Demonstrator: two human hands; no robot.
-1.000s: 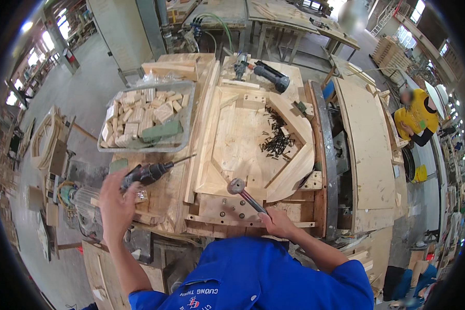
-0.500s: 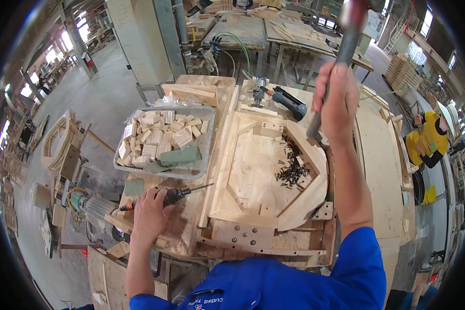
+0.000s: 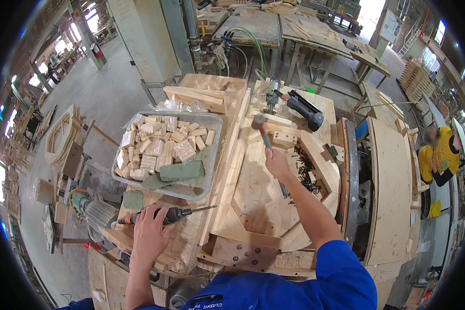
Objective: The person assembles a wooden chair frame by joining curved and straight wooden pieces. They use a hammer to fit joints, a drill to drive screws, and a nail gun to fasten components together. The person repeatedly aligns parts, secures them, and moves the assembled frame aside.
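Hammer (image 3: 261,129), round-headed on a slim handle, rises over the far part of the curved pale-wood jig (image 3: 253,196), clenched in the right hand (image 3: 277,164) with forearm stretched forward; left hand (image 3: 150,232) grasps a dark drill (image 3: 165,216) lying at the bench's left edge; grey metal tray (image 3: 212,155) holds small sawn wood blocks (image 3: 160,147).

One hammer (image 3: 263,135), one screwdriver (image 3: 166,215), one tray (image 3: 214,155) of many wooden blocks (image 3: 160,144), two hands.

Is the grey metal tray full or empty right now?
Nearly full: the grey metal tray holds a heap of small wooden blocks plus a green slab at its near side.
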